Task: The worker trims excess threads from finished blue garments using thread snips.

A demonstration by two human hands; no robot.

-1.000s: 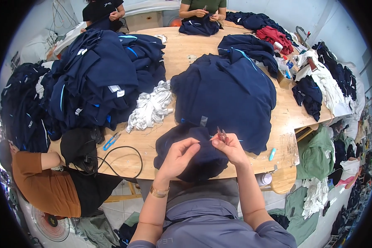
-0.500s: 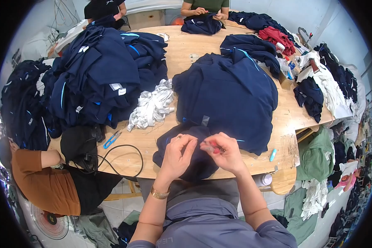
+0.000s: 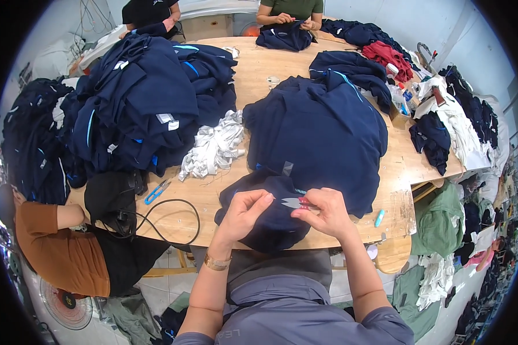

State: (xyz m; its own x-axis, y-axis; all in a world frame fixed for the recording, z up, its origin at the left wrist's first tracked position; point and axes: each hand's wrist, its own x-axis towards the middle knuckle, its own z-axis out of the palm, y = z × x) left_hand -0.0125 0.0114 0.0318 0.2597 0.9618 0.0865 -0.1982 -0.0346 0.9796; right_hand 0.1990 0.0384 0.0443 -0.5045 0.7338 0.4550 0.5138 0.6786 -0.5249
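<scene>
My right hand [image 3: 329, 213] is closed around red-handled thread snips [image 3: 294, 203], whose blades point left and look parted. Facing the tips is my left hand [image 3: 242, 219], its thumb and forefinger pinched together; anything between them is too small to make out. Both hands hover over a navy garment [image 3: 279, 233] bunched at the table's near edge. Just beyond it lies a larger spread of navy cloth [image 3: 316, 135] with a light blue trim and a small grey patch.
A tall heap of navy garments [image 3: 138, 98] fills the left of the table [image 3: 253, 66], beside white strips [image 3: 213, 144]. Blue snips [image 3: 156, 192], a black cap [image 3: 110, 198] with a cable, and a turquoise marker [image 3: 380, 217] lie nearby. One person sits left, two people across.
My right hand has turned and shifted slightly right, so the snips' blades now show clearly. The left hand stays pinched, almost in place. The view has shifted a little.
</scene>
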